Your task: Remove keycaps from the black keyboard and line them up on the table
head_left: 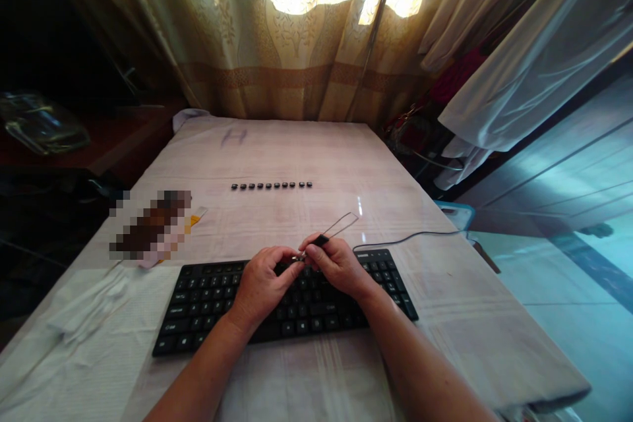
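My left hand point(270, 277) pinches a small dark piece point(298, 258) that looks like a keycap; the fingers partly cover it. Against it, my right hand point(339, 265) is closed on a keycap puller point(322, 239) with a black handle. The puller's wire loop sticks out up and to the right. Both hands meet above the middle of a black keyboard point(198, 306), hiding part of its keys. Farther back, several black keycaps point(268, 186) lie in a straight row on the table, with a slightly wider gap toward the right end.
A plaid cloth point(475, 316) covers the table. A white textured cloth point(89, 336) lies at the left front, with a pixelated item point(151, 227) behind it. The keyboard's cable point(415, 234) runs off the right edge. Curtains point(297, 53) hang behind the table.
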{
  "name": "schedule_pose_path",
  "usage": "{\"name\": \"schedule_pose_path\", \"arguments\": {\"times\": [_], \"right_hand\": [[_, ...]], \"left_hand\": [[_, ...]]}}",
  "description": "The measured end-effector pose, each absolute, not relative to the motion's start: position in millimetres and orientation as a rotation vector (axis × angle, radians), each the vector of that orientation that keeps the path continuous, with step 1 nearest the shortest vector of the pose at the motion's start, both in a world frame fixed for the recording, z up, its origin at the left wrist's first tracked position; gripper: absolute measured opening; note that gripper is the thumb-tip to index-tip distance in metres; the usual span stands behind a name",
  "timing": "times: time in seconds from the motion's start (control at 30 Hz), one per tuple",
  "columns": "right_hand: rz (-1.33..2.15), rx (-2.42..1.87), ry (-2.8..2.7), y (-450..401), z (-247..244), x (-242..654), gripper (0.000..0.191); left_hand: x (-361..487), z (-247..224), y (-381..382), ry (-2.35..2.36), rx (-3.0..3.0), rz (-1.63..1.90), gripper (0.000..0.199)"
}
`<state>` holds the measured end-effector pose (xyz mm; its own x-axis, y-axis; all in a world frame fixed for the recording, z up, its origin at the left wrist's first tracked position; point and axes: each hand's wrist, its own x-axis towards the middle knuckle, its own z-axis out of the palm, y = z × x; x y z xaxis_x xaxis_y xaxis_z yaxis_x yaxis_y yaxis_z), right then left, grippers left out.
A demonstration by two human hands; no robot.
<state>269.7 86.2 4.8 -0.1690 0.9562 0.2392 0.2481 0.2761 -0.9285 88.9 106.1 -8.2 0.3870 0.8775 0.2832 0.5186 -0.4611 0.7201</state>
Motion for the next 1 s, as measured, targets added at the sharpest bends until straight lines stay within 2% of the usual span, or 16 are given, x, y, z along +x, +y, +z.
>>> {"name": "schedule_pose_path", "arguments": {"times": [0.27,0.43,0.5,0.63,0.8,1.0], "right_hand": [[0.907,-1.075,-1.56,86.7,-0.6,269.2,0.022],[0.814,-1.086,-1.575,88.2,-2.6,271.9,0.018],[0.727,-1.102,-1.618,88.1,-0.3,276.7,0.017],[0.45,-1.256,-1.883,83.0,4.1,293.9,0.023],[0.196,-1.544,-2.249,66.9,5.1,308.5,0.035],[-0.008,-1.667,-2.356,54.3,4.5,311.6,0.03]], "left_hand": [[87.3,-5.5,109.5,1.219,1.932,0.835,0.016],[85.9,-4.9,110.2,1.211,1.799,0.863,0.032],[85.8,-4.3,109.8,1.216,1.754,0.914,0.034],[84.9,-5.4,109.2,1.194,1.652,0.968,0.021],[84.3,-8.5,108.5,1.212,1.534,0.923,0.029],[84.9,-2.1,106.7,1.176,1.502,0.913,0.029]]}}
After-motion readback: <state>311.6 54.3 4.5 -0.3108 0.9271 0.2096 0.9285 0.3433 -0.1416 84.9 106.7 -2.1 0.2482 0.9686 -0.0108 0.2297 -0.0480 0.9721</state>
